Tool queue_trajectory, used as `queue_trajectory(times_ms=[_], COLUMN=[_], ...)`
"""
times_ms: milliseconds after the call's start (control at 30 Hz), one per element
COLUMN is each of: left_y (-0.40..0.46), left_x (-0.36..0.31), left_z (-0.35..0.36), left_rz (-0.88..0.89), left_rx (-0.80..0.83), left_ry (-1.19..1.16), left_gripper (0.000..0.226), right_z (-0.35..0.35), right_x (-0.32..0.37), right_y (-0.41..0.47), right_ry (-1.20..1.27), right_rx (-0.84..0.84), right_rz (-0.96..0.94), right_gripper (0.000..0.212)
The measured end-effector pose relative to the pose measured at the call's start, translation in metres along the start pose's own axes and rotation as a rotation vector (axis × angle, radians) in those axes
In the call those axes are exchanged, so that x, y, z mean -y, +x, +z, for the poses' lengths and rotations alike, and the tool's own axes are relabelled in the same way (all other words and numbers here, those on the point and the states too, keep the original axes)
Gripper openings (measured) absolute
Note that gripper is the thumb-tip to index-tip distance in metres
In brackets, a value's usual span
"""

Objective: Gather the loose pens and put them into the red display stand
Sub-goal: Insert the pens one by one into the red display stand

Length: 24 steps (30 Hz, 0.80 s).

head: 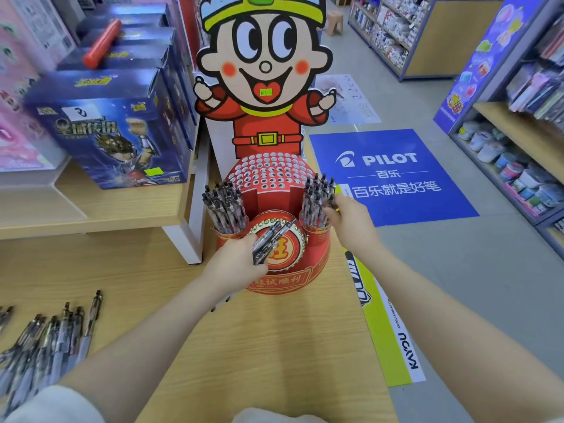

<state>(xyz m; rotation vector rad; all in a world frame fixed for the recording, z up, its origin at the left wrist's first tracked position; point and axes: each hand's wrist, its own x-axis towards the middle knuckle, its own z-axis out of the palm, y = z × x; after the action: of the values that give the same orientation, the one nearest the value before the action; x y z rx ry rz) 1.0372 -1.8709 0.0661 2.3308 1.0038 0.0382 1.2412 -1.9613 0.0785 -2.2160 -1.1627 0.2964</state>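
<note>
Wooden table (274,346): red display stand (283,270), loose pens (45,340) (left edge).

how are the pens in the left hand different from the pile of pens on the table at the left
The pens in the left hand are a small bunch, gripped and raised in front of the red display stand; the pile of pens on the table is far larger and lies loose and flat on the wood. The left hand holds its pens together; the pile is spread out. Both look like clear-barrelled dark pens.
</note>
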Motion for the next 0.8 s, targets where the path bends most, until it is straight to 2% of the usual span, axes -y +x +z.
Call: queue_trajectory(times_ms=[133,300,467,533,600,667,700,800], left_y=[-0.001,-0.006,-0.008,-0.009,-0.010,-0.011,-0.012,-0.013], left_x=[0.001,-0.002,-0.004,-0.006,-0.007,-0.010,-0.013,-0.020], left_z=[-0.001,-0.002,-0.003,-0.002,-0.001,0.000,0.000,0.002], left_rz=[-0.009,0.006,0.015,0.018,0.016,0.022,0.029,0.061], left_rx=[0.021,-0.027,-0.020,-0.016,-0.022,-0.019,-0.012,0.001], left_ry=[-0.063,-0.054,-0.061,-0.054,-0.045,-0.031,-0.024,-0.061], left_gripper=[0.020,0.021,0.027,0.028,0.026,0.022,0.019,0.014], right_z=[0.004,-0.003,-0.008,-0.005,0.000,0.002,0.004,0.007], right_x=[0.005,0.011,0.010,0.008,0.009,0.017,0.021,0.029], right_y=[0.004,0.010,0.015,0.006,-0.012,-0.026,-0.030,-0.041], right_ry=[-0.182,-0.294,-0.265,-0.174,-0.021,0.201,0.313,0.538], right_rx=[0.044,0.081,0.193,0.113,-0.078,-0.158,-0.094,0.253], right_rz=[0.021,0.085,0.115,0.186,0.234,0.221,0.218,0.204], right_gripper=[0.021,0.023,0.018,0.022,0.036,0.029,0.022,0.003])
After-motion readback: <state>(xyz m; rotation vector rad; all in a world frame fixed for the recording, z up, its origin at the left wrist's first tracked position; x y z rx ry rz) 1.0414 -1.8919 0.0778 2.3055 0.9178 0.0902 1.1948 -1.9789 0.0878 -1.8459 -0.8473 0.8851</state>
